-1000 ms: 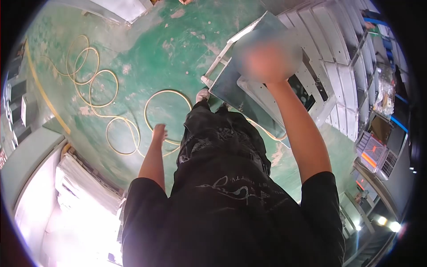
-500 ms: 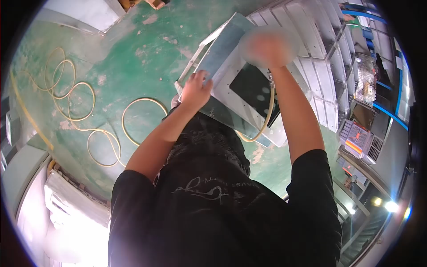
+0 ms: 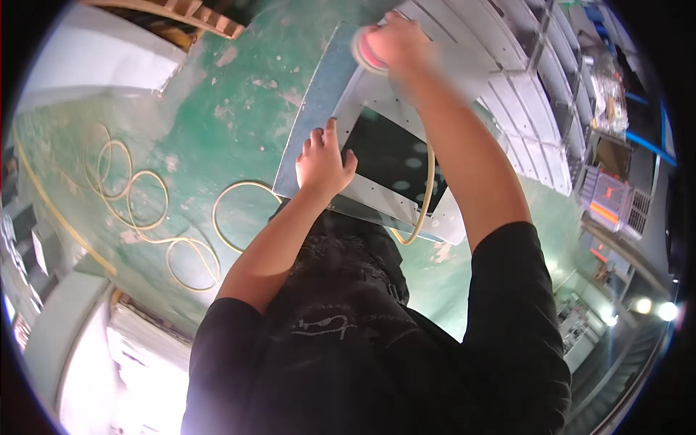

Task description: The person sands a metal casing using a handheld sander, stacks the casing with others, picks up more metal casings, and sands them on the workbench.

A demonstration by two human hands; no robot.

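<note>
My right hand point(image 3: 399, 42) is wrapped round a round sander-like tool with a pink and pale disc point(image 3: 371, 52), at the far edge of a grey metal panel. A yellow hose point(image 3: 427, 190) hangs below my right forearm. The light metal frame point(image 3: 380, 174) has a dark rectangular opening point(image 3: 384, 156) and rests on a blue-grey board point(image 3: 310, 109). My left hand point(image 3: 322, 161) lies with fingers spread on the frame's left border, beside the opening, and holds nothing.
Coils of yellow hose point(image 3: 148, 206) lie on the green floor at the left. Stacked pale metal panels point(image 3: 533, 109) stand at the right, beside an orange-and-grey case point(image 3: 607, 197). A wooden pallet point(image 3: 210, 18) is at the top left.
My left hand has come up from my side onto the frame. My right hand has moved left with the tool, which now shows clearly. The view has shifted.
</note>
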